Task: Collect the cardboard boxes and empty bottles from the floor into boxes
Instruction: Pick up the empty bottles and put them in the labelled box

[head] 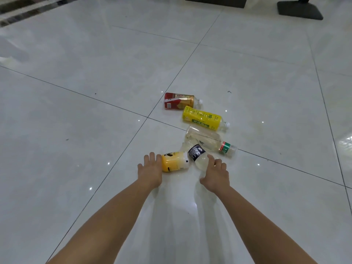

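Several empty bottles lie in a row on the pale tiled floor. Farthest is a red-labelled bottle (180,101), then a yellow-labelled bottle (204,118), then a clear bottle with a green and red neck band (208,140). Nearest are a small orange-yellow bottle (174,161) and a clear bottle with a dark label (198,156). My left hand (150,171) reaches to the orange-yellow bottle, fingers spread and touching its left end. My right hand (216,175) lies on the dark-labelled bottle's clear lower part, fingers loosely over it. No box is in view.
Two black stand bases sit at the far top, one in the middle (216,0) and one at the right (300,9). A dark striped strip (22,10) runs along the top left. Glossy tiles surround the bottles.
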Demonstrator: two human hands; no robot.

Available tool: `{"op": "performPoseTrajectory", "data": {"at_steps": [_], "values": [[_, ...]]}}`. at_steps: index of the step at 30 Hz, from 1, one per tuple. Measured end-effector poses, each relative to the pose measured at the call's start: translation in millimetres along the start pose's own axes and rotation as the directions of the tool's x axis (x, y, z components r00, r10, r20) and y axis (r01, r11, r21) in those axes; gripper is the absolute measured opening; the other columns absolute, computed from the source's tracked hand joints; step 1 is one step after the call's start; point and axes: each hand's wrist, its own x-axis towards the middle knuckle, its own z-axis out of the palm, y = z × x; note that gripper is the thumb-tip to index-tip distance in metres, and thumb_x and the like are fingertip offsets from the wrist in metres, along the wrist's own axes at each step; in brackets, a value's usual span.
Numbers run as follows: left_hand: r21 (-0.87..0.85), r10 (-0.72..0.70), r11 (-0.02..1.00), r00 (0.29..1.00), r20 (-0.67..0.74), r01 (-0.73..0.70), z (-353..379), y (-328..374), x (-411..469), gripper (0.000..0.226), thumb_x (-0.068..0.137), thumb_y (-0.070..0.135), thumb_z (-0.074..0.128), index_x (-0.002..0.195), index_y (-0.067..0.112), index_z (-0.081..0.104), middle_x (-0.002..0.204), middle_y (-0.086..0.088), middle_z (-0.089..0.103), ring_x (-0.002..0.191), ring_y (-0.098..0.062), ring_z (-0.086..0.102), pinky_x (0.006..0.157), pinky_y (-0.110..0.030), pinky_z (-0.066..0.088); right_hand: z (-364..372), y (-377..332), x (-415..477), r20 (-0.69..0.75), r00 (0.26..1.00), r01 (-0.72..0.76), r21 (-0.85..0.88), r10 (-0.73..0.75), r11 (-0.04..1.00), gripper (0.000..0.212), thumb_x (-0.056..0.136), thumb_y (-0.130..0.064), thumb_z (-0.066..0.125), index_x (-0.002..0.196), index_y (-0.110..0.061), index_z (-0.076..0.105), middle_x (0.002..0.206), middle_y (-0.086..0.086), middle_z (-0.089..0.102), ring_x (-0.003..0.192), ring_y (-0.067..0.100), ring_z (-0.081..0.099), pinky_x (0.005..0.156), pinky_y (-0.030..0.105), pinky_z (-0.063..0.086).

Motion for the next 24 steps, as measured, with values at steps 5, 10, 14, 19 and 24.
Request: {"op": "performPoseTrajectory", "data": {"at_steps": [5,10,14,19,24], "values": [[-0.104,0.003,0.995,0.994,0.107,0.008,9,13,-9,0.052,0.088,0.010,0.051,0.135,0.007,0.030,0.135,-0.012,0.039,0.126,-0.028,0.038,0.094,-0.038,0.041,5,-4,1,0.108,0.989,-0.127,0.297,0.099,0.946,0.072,0.082,-0.023,0.067,0.137,-0.011,0.022,0.129,0.012,0.048,0.117,0.033,0.048,0.096,0.038,0.040],[-0.391,-0.078,0.892,0.930,0.359,0.226,7,20,-11,0.031,0.089,0.018,0.059,0.117,0.007,0.050,0.117,-0.010,0.057,0.104,-0.025,0.057,0.079,-0.031,0.048,8,-9,2,0.360,0.908,-0.410,0.661,0.213,0.629,0.072,0.083,-0.019,0.069,0.135,-0.004,0.021,0.102,0.012,0.053,0.085,0.025,0.056,0.065,0.029,0.049],[-0.668,-0.053,0.561,0.826,0.561,0.489,4,30,-18,0.014,0.089,0.010,0.053,0.075,0.010,0.048,0.066,-0.006,0.050,0.050,-0.017,0.052,0.044,-0.018,0.035,5,-17,-3,0.549,0.818,-0.562,0.696,0.174,0.448,0.028,0.084,-0.021,0.067,0.099,-0.006,0.050,0.073,0.006,0.047,0.055,0.014,0.040,0.051,0.022,0.036],[-0.733,0.005,0.200,0.748,0.664,0.650,-2,57,-35,0.018,0.098,0.018,0.047,0.081,0.011,0.044,0.065,-0.005,0.055,0.030,-0.008,0.049,0.041,-0.018,0.039,5,-20,-20,0.739,0.660,-0.745,0.620,0.135,0.245,0.007,0.083,-0.007,0.052,0.089,-0.005,0.048,0.073,0.011,0.062,0.049,0.017,0.058,0.051,0.023,0.048],[-0.697,0.015,0.094,0.699,0.715,0.711,-8,90,-59,0.018,0.096,0.019,0.044,0.079,0.014,0.047,0.060,0.001,0.048,0.032,-0.006,0.039,0.035,-0.011,0.029,-14,-2,-37,0.726,0.680,-0.727,0.649,0.103,0.225,0.024,0.085,-0.007,0.049,0.063,-0.015,0.043,0.040,-0.005,0.043,0.024,0.005,0.025,0.033,0.010,0.020]]}}
